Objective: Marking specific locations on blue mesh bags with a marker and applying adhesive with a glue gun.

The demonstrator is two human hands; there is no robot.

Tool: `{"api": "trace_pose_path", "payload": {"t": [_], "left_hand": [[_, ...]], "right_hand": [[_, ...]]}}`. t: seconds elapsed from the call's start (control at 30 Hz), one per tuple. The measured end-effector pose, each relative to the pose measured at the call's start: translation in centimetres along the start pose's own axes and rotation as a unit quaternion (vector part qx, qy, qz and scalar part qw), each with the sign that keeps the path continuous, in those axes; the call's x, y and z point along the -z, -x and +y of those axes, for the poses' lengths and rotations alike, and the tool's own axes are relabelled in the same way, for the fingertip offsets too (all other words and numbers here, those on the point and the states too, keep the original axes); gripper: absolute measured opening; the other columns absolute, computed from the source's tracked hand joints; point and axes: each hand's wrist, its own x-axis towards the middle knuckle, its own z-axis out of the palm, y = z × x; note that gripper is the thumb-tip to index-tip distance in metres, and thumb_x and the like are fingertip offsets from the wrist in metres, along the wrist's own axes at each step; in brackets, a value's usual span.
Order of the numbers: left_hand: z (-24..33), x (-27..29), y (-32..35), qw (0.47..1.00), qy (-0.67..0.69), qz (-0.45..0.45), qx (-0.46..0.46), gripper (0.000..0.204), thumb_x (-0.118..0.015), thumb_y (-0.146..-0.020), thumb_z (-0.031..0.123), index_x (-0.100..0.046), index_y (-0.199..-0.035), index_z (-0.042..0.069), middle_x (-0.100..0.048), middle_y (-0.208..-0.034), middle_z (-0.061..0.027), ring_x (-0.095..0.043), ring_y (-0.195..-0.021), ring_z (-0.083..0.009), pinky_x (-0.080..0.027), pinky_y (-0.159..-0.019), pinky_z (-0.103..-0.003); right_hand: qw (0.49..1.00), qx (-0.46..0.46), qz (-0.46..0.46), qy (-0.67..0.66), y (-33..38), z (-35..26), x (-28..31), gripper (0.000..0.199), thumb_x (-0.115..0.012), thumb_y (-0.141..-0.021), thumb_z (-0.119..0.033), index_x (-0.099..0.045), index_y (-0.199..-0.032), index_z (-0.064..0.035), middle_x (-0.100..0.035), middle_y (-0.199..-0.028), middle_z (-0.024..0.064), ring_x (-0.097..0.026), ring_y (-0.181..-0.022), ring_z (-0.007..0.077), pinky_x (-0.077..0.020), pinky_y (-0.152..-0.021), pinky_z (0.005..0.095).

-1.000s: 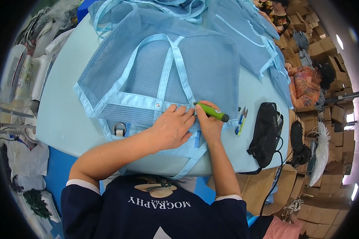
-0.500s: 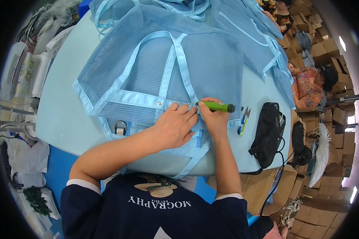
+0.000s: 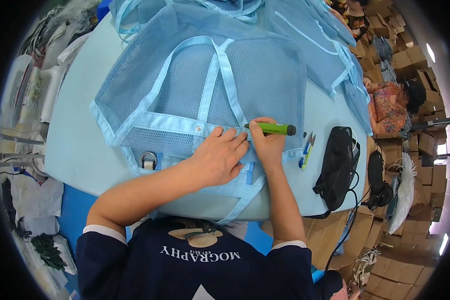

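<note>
Pale table bears a blue mesh bag under a worker's two hands.

Left to right: a metal ring on the bag's band; the left hand lies flat and unclenched, pressing the mesh; the right hand grips a green pen, tip at the band; snips and a black pouch lie beside.

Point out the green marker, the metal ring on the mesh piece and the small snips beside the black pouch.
green marker [image 3: 272, 129], head view, middle of its barrel.
metal ring [image 3: 149, 160], head view, on its rim.
small snips [image 3: 305, 144], head view, on the handles.
</note>
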Motion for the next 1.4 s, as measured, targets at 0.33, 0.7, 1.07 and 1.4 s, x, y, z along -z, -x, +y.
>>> {"api": "trace_pose_path", "payload": {"t": [0.33,0.7,1.07,1.4], "left_hand": [[0.0,0.1,0.0,1.000,0.004,-0.013,0.005,0.051,-0.068,-0.070,0.025,-0.055,-0.113,0.000,-0.053,-0.123,-0.0133,-0.047,-0.106,-0.0257,-0.035,-0.088,-0.037],[0.0,-0.1,0.1,1.000,0.016,0.004,0.004,0.051,-0.069,-0.069,0.024,-0.055,-0.112,0.000,-0.053,-0.122,-0.0136,-0.048,-0.104,-0.0263,-0.036,-0.087,-0.037],[0.0,0.0,-0.1,1.000,0.015,0.008,-0.001,0.051,-0.069,-0.068,0.024,-0.055,-0.111,0.000,-0.054,-0.120,-0.0135,-0.048,-0.104,-0.0264,-0.036,-0.086,-0.037],[0.1,0.1,-0.1,1.000,0.012,0.014,0.001,0.050,-0.069,-0.068,0.022,-0.055,-0.111,0.000,-0.054,-0.121,-0.0135,-0.049,-0.103,-0.0265,-0.036,-0.086,-0.037]], "right_hand": [[0.999,-0.041,-0.004,-0.003,-0.5,0.4,0.2,0.014,-0.066,-0.077,-0.010,-0.061,-0.078,0.0030,-0.062,-0.069,0.0072,-0.057,-0.062,0.0128,-0.0456,-0.057,0.0263],[0.999,-0.024,-0.004,-0.022,-0.1,0.7,0.2,0.014,-0.066,-0.077,-0.010,-0.062,-0.079,0.0030,-0.062,-0.069,0.0065,-0.056,-0.063,0.0116,-0.0453,-0.057,0.0254],[0.999,-0.013,0.012,-0.028,0.0,0.4,0.2,0.013,-0.066,-0.076,-0.010,-0.062,-0.078,0.0024,-0.061,-0.067,0.0057,-0.057,-0.063,0.0114,-0.0457,-0.057,0.0257],[0.999,-0.043,-0.002,-0.012,-0.2,0.2,0.2,0.015,-0.066,-0.077,-0.010,-0.062,-0.079,0.0033,-0.061,-0.066,0.0058,-0.056,-0.061,0.0106,-0.0456,-0.055,0.0251]]}}
